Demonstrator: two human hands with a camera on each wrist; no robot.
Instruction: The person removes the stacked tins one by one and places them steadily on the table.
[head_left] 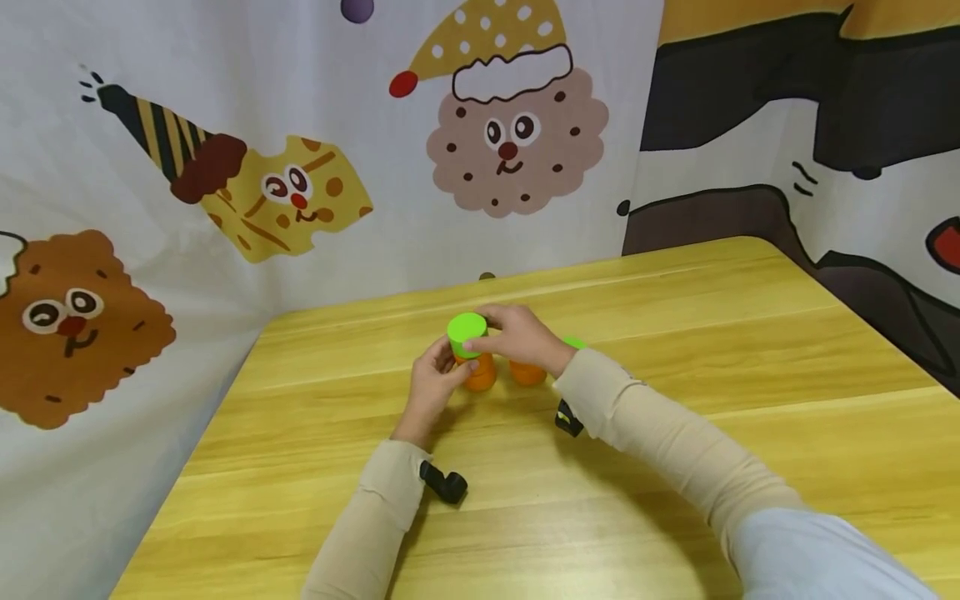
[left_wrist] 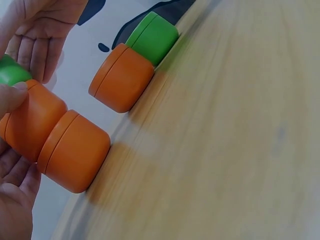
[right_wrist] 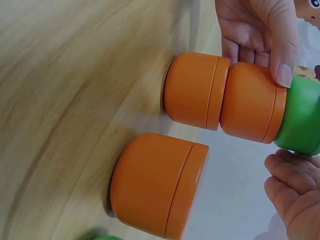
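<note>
"Where were the person's hands?"

"Both were at a stack of jars on the wood-grained counter (head_left: 300,467). The left hand (head_left: 431,379) gripped the middle orange jar (right_wrist: 250,102), its thumb near the jar's top edge. The right hand (head_left: 521,337) held the upper green jar (head_left: 467,335) between thumb and fingers."

"How was the stack built?"

"Three round jars high. The lower orange jar (right_wrist: 194,90) stood upright on the counter, the middle one sat on it, and the green one rested on top."

"Anything nearby?"

"To the stack's right stood a separate orange jar (left_wrist: 122,79), with a second green jar (left_wrist: 153,39) close by; whether those two touched, I couldn't tell. Behind the counter was a white cloth (head_left: 405,242) printed with smiling cartoon food."
</note>
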